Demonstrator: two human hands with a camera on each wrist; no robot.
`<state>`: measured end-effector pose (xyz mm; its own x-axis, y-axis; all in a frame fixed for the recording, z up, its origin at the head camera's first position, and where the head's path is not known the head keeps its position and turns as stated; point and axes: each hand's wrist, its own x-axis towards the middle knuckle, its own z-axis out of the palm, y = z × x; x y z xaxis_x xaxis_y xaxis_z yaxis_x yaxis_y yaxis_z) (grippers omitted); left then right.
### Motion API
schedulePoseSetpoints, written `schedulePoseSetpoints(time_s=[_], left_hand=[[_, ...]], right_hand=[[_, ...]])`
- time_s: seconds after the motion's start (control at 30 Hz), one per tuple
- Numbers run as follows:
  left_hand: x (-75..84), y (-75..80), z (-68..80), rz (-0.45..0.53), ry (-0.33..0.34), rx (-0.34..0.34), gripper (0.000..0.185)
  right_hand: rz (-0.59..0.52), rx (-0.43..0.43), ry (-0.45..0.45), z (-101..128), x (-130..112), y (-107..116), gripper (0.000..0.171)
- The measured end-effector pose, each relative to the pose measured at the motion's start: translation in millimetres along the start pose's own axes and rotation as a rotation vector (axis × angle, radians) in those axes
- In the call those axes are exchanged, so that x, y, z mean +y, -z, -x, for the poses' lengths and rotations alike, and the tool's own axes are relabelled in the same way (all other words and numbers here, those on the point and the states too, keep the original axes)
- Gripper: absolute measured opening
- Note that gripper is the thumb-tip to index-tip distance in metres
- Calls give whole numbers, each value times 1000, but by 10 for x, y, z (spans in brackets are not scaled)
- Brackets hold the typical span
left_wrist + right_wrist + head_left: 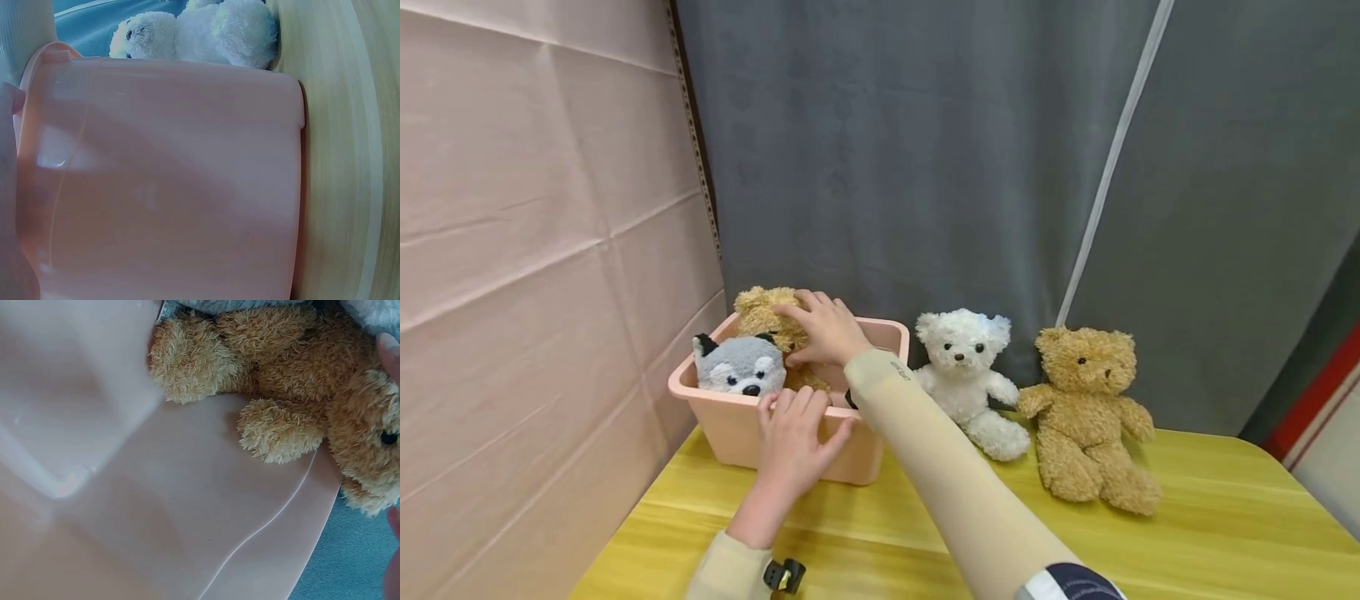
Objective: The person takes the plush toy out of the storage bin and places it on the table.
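wall: pale pink panelled wall [512, 250] at far left, beside a grey curtain [925, 150] that hangs behind the bench.
bin: pink plastic bin [730, 425] stands at the left end of the yellow wooden bench [1225, 533], close to the wall.
husky: grey and white husky plush [737, 367] sits in the bin's near left corner, its head above the rim.
left hand: left hand [793, 442] rests on the bin's near rim, grip loosely spread with fingers hooked over the edge; it pinches nothing.
left wrist view: filled by the bin's outer wall [175, 187], with the white bear [200, 31] lying past it; only a blurred fingertip shows at the edge.
tan bear in bin: tan teddy bear [767, 312] sits at the back of the bin, just behind the husky.
right hand: right hand [823, 325] lies on that bear's head, fingers curved over it and thumb under its face, grip closed on the bear.
right wrist view: shows what the head view hides, the bear's paws and body [294, 381] against the bin's inner wall [156, 506].
white bear: white teddy bear [966, 375] sits on the bench just right of the bin.
second tan bear: larger tan teddy bear [1086, 408] sits at its right, paw touching it.
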<state>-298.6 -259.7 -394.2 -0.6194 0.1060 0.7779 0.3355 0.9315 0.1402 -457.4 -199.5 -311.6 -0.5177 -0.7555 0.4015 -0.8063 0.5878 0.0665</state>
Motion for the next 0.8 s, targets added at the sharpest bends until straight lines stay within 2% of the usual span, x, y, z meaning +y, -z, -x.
schedulePoseSetpoints(time_s=[0.2, 0.33, 0.43, 0.67, 0.8], left_hand=[[-23, -34, 13, -3, -7, 13, 38], [-27, -51, 30, -7, 0, 6, 38], [-27, -63, 40, -7, 1, 10, 38], [-16, -86, 40, -5, -12, 24, 38], [-12, -102, 44, -4, -15, 32, 37]], right_hand=[[47, 29, 6, -15, -20, 5, 66], [37, 21, 2, -19, -25, -9, 61], [29, 26, 3, -21, -17, -23, 67], [4, 13, 3, -10, 36, -66, 102], [14, 2, 3, -5, 53, -81, 105]])
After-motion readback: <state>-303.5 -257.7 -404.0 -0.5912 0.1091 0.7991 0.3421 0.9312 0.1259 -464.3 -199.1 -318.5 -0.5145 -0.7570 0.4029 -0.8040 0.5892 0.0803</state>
